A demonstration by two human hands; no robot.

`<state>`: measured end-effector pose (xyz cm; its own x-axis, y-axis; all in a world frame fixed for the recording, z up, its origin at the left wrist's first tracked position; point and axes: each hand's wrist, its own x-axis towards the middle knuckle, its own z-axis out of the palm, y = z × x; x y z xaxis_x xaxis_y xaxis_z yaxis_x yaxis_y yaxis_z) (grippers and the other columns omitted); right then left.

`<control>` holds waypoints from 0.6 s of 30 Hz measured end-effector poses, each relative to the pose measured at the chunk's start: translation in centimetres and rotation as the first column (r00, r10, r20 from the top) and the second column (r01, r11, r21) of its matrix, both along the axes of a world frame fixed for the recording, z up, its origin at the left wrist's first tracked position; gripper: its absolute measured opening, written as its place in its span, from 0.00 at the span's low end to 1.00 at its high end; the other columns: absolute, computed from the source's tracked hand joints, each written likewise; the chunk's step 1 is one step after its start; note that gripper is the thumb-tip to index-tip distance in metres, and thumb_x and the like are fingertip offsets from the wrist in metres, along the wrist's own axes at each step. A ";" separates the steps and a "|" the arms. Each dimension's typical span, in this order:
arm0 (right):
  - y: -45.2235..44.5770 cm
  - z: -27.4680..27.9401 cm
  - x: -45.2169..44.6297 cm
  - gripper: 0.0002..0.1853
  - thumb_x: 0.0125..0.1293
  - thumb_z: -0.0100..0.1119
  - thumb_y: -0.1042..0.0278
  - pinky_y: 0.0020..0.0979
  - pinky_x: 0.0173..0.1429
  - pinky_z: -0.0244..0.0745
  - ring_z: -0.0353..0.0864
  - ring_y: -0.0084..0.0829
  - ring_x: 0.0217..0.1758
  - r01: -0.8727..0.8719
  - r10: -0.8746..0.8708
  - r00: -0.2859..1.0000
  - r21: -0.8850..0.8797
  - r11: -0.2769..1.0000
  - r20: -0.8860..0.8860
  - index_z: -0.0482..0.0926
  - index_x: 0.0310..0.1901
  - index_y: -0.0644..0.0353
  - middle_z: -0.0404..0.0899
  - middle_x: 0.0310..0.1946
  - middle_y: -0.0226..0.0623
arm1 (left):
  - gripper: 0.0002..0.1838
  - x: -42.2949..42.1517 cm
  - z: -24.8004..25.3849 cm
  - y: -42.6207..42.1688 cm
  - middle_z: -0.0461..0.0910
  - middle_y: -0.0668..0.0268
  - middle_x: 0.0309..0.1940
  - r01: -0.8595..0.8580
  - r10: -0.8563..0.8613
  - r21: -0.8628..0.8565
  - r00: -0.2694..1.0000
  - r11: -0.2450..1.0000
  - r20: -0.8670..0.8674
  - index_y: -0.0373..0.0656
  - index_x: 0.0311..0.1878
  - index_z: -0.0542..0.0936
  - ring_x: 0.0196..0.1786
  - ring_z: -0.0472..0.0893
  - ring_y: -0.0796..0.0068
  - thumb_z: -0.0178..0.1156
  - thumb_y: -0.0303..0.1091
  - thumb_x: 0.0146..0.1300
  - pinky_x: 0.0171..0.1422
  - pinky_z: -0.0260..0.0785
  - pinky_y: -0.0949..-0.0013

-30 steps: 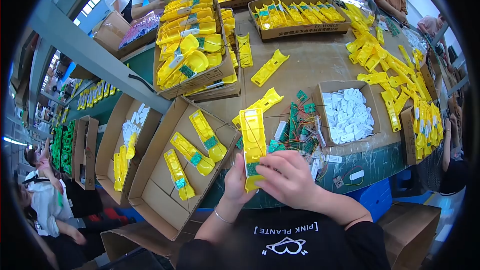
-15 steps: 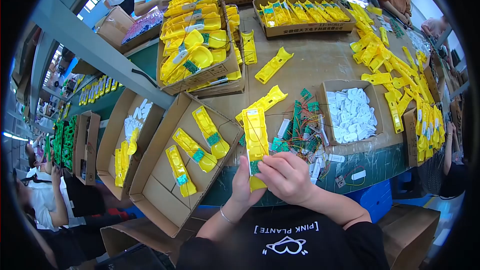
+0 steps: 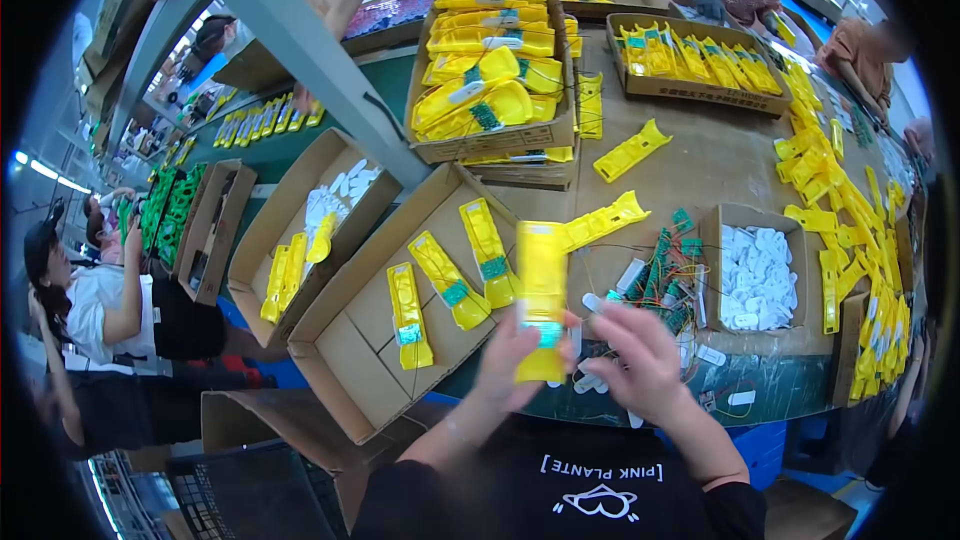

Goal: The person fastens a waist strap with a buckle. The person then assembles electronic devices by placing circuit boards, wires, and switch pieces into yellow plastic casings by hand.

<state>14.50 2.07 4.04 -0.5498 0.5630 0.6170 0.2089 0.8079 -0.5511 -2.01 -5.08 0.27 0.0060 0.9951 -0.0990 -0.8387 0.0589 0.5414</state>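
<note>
Near the front edge of the table (image 3: 665, 180), to the right of an open carton (image 3: 345, 365) with three similar pieces, the yellow shell (image 3: 541, 270) stood roughly upright in the left hand (image 3: 500, 370), gripped at its lower end. The right hand (image 3: 645, 365) was open, fingers parted, just beside it. The shell looked like light, stiff plastic, perhaps a bit slippery, best taken by its long side edges. The small green board (image 3: 549, 333) low on it seemed the fragile part, so fingers were better kept off its face. Across the black shirt (image 3: 625, 435), upside down, white letters read "PINK PLANTE" in brackets; smaller print on the far carton (image 3: 715, 98) was too blurred to read surely
</note>
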 end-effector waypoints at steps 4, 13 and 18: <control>5.0 1.9 7.8 0.14 0.49 0.60 0.79 0.32 0.48 0.71 0.75 0.41 0.45 0.471 -0.475 0.879 0.187 0.862 -0.023 0.76 0.40 0.64 0.75 0.43 0.45 | 0.21 -7.3 2.9 -3.2 0.74 0.60 0.36 -0.370 0.296 -0.067 0.826 0.927 -0.480 0.37 0.53 0.66 0.33 0.79 0.67 0.54 0.31 0.55 0.36 0.75 0.63; 12.6 -2.5 19.9 0.07 0.51 0.61 0.73 0.28 0.35 0.72 0.78 0.35 0.31 0.742 -0.667 0.630 -0.054 0.668 0.397 0.78 0.31 0.65 0.77 0.29 0.42 | 0.20 -15.5 -6.5 -9.7 0.71 0.63 0.50 -0.524 0.027 -0.299 0.525 0.797 -0.850 0.36 0.58 0.65 0.50 0.71 0.76 0.47 0.25 0.61 0.55 0.62 0.72; 16.3 -2.6 21.6 0.08 0.50 0.61 0.69 0.36 0.42 0.71 0.76 0.42 0.38 0.782 -0.747 0.591 0.012 0.624 0.305 0.78 0.31 0.62 0.77 0.32 0.43 | 0.24 -15.8 -6.3 -8.4 0.72 0.61 0.44 -0.605 -0.174 0.041 -0.293 0.796 -0.940 0.35 0.59 0.63 0.45 0.72 0.65 0.52 0.31 0.59 0.51 0.63 0.70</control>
<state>36.08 18.36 1.41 -0.0079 0.9045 0.4265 0.8646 0.2205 -0.4515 -17.79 -13.53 -6.00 -0.6767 0.7331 0.0685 0.6111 0.5073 0.6076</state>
